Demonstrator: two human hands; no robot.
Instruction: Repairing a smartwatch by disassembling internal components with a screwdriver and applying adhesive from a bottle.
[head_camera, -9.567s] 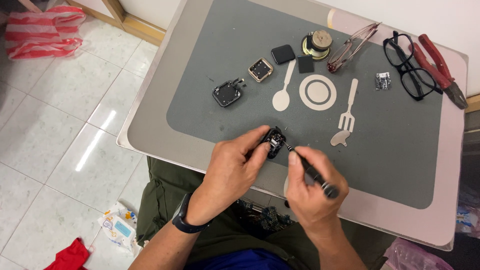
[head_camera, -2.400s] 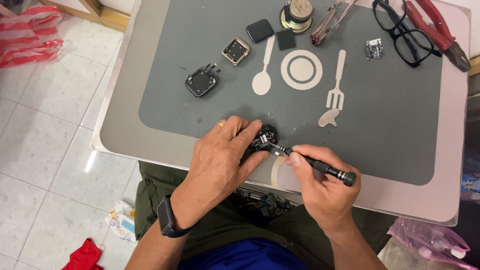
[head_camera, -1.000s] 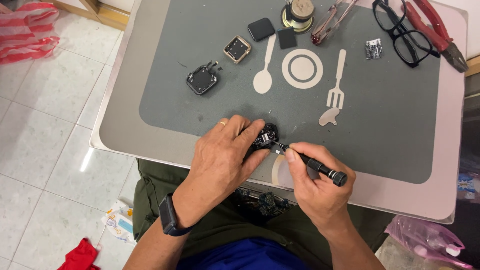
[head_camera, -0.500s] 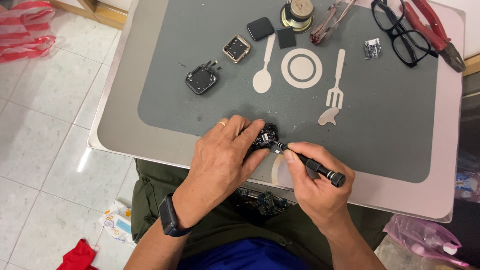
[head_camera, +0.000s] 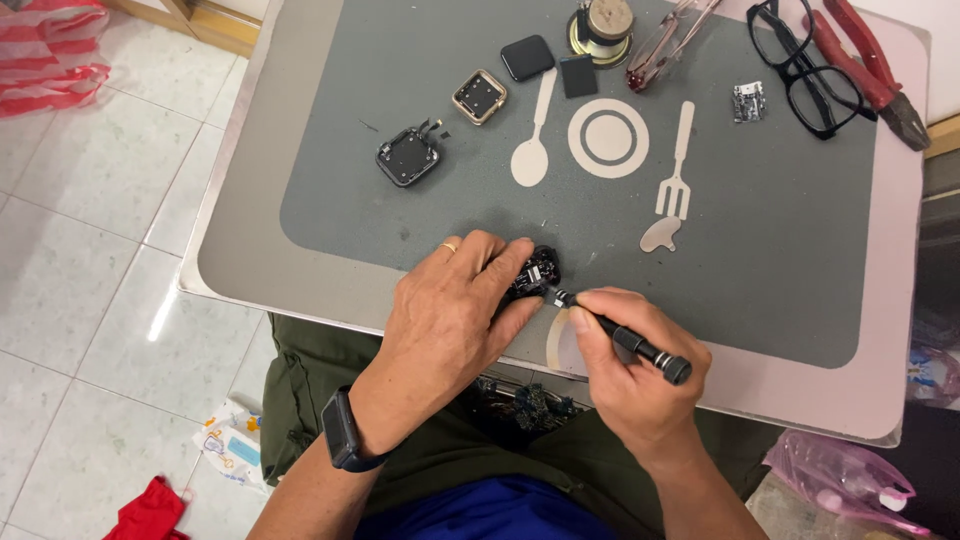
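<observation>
Pinching a small black device (head_camera: 532, 272) at the tabletop's (head_camera: 240, 270) near edge, the left hand (head_camera: 450, 320) is steadying it while the right hand (head_camera: 630, 375) is gripping a slim screwdriver (head_camera: 625, 340), best kept square to the part.

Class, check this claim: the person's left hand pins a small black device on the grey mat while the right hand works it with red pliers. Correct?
Not quite. In the head view the right hand holds a slim black screwdriver, not pliers; the red-handled pliers lie untouched. The left hand does pin the small black device.
</observation>
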